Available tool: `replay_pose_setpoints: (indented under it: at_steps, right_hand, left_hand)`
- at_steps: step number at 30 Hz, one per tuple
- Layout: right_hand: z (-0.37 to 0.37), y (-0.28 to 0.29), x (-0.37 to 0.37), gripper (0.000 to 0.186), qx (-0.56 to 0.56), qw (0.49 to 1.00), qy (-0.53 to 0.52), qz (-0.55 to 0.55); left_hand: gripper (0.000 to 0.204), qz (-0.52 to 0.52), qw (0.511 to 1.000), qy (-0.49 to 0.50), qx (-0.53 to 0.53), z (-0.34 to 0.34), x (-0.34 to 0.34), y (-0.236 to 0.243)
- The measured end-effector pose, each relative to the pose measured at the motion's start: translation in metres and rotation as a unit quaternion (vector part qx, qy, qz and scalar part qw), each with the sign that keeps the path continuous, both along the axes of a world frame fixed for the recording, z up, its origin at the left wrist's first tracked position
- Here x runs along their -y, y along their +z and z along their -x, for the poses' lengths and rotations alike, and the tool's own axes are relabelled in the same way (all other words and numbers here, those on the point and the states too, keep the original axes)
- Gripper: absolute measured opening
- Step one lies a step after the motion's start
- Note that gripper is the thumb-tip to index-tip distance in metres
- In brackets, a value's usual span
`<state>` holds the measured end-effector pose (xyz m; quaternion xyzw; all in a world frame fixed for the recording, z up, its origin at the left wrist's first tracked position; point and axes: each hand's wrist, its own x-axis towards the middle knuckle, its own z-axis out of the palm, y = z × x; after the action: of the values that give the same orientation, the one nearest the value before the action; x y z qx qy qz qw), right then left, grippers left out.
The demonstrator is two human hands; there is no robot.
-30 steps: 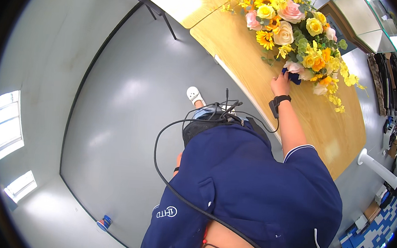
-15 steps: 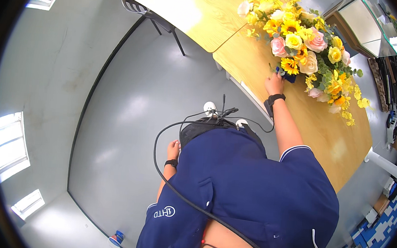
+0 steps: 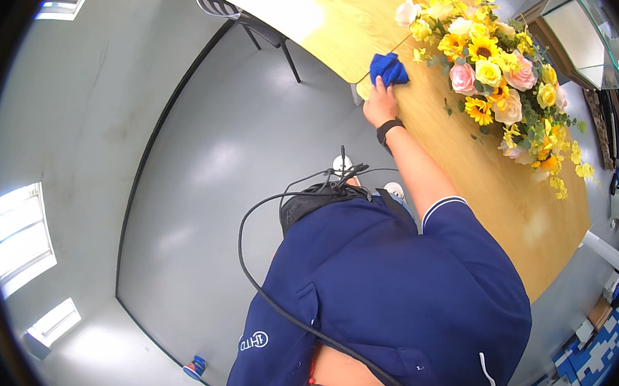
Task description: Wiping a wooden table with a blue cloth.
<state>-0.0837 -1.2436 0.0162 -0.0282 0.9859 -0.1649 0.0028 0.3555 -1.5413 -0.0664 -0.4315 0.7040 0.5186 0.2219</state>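
On the wooden table (image 3: pixel 469 161), a bunched blue cloth (image 3: pixel 388 68) lies over the seam between two table sections, near the table's edge. My right hand (image 3: pixel 381 106) reaches out to it, fingers gripping its near side. The wrist wears a black band. To the right of the cloth, and apart from it, spreads a large arrangement of yellow, pink and cream flowers (image 3: pixel 501 74) with sunflowers and green leaves. My left hand is hidden behind my body.
A dark chair (image 3: pixel 246 22) stands under the table's far left side. Black cables (image 3: pixel 247 260) run across my front to a bag at my waist. A glass case (image 3: pixel 575 43) stands beyond the flowers. A small blue and red object (image 3: pixel 195 368) lies by the wall's foot.
My right hand has swept left with the blue cloth, from beside the flowers to the table seam. My left hand has gone out of sight behind my body.
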Motion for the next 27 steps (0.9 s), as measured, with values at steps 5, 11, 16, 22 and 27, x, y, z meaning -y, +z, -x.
replay_pose_setpoints:
  at_steps: [5, 11, 16, 22, 27]
  right_hand:
    - [-0.036, 0.007, -0.008, 0.025, -0.058, 0.995, 0.079, 0.009]
    - [-0.096, 0.017, -0.079, 0.022, -0.074, 0.996, 0.045, 0.017]
    - [-0.165, 0.027, -0.17, 0.026, -0.031, 0.998, -0.056, -0.018]
    - [-0.277, 0.025, -0.293, 0.028, -0.002, 0.975, -0.219, -0.038]
    - [-0.367, 0.012, -0.379, 0.027, -0.019, 0.921, -0.385, -0.06]
  left_hand:
    - [0.024, 0.059, 0.993, -0.104, -0.025, 0.017, 0.007, -0.022]
    - [0.025, 0.037, 0.991, -0.11, -0.065, 0.111, -0.024, 0.027]
    - [0.028, -0.014, 0.993, -0.116, -0.01, 0.156, -0.074, 0.057]
    - [0.026, -0.043, 0.971, -0.232, -0.044, 0.157, -0.126, 0.019]
    - [0.027, -0.008, 0.938, -0.334, -0.092, 0.146, -0.19, 0.021]
